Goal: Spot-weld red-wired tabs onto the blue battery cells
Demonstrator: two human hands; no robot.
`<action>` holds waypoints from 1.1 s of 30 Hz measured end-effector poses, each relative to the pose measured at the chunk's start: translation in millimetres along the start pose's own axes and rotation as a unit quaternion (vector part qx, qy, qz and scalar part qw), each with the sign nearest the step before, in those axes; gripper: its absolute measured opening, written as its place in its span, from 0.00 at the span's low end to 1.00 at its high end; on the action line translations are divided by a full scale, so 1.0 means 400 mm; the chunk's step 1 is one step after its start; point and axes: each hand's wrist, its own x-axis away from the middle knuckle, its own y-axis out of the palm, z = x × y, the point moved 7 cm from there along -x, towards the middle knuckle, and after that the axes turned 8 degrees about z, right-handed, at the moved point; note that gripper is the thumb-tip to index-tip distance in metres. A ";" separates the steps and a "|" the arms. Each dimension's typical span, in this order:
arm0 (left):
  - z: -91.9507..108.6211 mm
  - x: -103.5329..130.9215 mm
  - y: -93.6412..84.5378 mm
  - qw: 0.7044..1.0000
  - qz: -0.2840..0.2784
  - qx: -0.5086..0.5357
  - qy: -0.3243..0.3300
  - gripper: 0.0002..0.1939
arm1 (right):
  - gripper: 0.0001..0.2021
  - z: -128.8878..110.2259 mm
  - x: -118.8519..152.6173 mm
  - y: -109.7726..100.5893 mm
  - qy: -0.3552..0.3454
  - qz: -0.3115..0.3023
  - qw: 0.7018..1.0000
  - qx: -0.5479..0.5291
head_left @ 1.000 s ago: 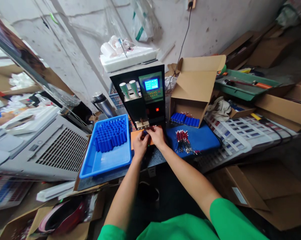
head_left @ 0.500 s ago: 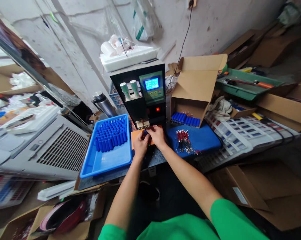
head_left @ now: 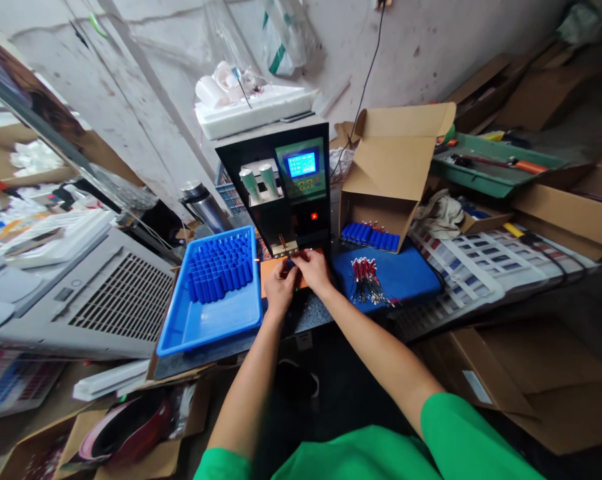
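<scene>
My left hand (head_left: 279, 287) and my right hand (head_left: 311, 270) are close together at the foot of a black machine (head_left: 308, 230) with a lit blue screen. Both have their fingers closed just below the machine's metal tips (head_left: 283, 245), over an orange block (head_left: 269, 268). What the fingers hold is too small and hidden to make out. Left of them, a blue tray (head_left: 215, 323) bears rows of blue cylinders (head_left: 221, 267). A bundle of red and black wires (head_left: 365, 277) lies on a blue mat (head_left: 411, 280) to the right.
An open cardboard box (head_left: 391, 153) with more blue cylinders stands behind the mat. A steel flask (head_left: 205, 207) is behind the tray. White foam (head_left: 255, 110) rests on the machine. A green tray (head_left: 495, 173) with tools lies at the right.
The view has shifted slightly, so the machine and tray appear a little further left. Both hands keep nearly the same place and pose at the machine's foot.
</scene>
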 end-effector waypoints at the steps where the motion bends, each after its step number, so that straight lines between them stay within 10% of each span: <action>1: 0.006 0.001 -0.001 1.000 -0.001 -0.002 0.003 0.16 | 0.16 0.002 -0.002 0.001 -0.004 -0.010 1.000 -0.001; 24: 0.046 0.020 -0.061 0.997 0.015 0.066 0.024 0.16 | 0.18 0.009 0.005 -0.044 0.066 -0.113 0.991 -0.014; 33: 0.082 0.117 -0.077 0.978 -0.003 -0.075 0.193 0.07 | 0.18 0.021 -0.001 -0.047 0.108 -0.093 0.988 -0.058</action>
